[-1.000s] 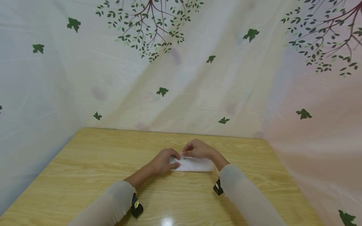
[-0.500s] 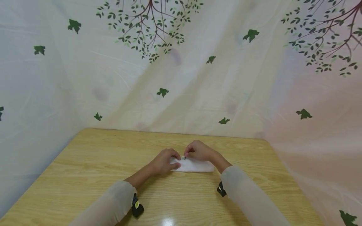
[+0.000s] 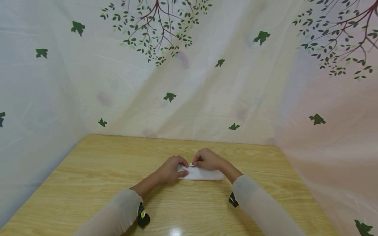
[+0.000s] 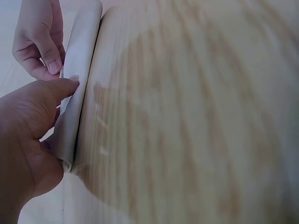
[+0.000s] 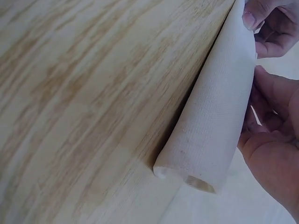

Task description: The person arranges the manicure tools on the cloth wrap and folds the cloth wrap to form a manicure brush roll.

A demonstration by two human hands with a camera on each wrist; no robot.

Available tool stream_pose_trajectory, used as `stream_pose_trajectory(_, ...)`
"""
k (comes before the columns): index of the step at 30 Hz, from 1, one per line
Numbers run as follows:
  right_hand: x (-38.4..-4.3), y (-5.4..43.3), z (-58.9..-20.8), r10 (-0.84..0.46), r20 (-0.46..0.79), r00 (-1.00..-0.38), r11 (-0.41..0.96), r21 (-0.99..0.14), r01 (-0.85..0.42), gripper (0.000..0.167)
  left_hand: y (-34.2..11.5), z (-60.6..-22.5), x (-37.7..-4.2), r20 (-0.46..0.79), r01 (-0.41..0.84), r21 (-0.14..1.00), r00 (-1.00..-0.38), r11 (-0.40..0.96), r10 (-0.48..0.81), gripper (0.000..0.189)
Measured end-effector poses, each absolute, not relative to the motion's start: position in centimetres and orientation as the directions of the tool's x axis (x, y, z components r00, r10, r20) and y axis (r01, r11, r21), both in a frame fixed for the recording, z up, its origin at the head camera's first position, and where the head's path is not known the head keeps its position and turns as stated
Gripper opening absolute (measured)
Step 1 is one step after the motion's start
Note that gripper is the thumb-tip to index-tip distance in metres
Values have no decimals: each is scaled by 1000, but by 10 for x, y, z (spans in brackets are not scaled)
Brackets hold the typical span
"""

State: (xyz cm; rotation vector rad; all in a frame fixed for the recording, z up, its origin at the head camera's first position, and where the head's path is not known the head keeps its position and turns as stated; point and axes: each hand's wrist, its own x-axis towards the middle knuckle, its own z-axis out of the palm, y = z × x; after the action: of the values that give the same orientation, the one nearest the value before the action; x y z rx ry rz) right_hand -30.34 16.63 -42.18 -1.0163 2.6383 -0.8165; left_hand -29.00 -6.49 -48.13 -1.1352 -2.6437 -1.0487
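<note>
A long white woven cloth roll, somewhat flattened, lies across the table between the hands. In the right wrist view the cloth roll shows a hollow, open end. My left hand grips its left part, thumb on the near face and fingers behind the far edge. My right hand is at the far edge, thumb and index finger pinching a small pale piece with dark marks. Whether that piece is fixed to the cloth I cannot tell. In the left wrist view the right hand comes close beside the left thumb.
The wood-grain table spreads out on all sides of the hands. Behind it hangs a pale curtain printed with branches and green leaves. Each sleeve cuff carries a black band at the wrist.
My right hand has moved slightly right and down toward the cloth's far edge, with the small pale piece now lower against it. The left hand stays in place.
</note>
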Motion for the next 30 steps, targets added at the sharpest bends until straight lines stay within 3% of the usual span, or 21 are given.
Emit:
stream_pose_trajectory(18, -306, 164, -426, -616, -24, -787, 624, -626, -469, 12, -64, -481, -288, 300, 648, 583, -733, 491, 611, 14)
stream_pose_trajectory(26, -312, 162, -429, -553, -117, -825, 651, -679, -340, 5, -64, -480, -287, 293, 640, 586, -739, 496, 607, 14)
stream_pose_trajectory(30, -315, 163, -429, -503, -219, -836, 666, -715, -213, 8, -63, -479, -285, 290, 635, 589, -744, 500, 603, 14)
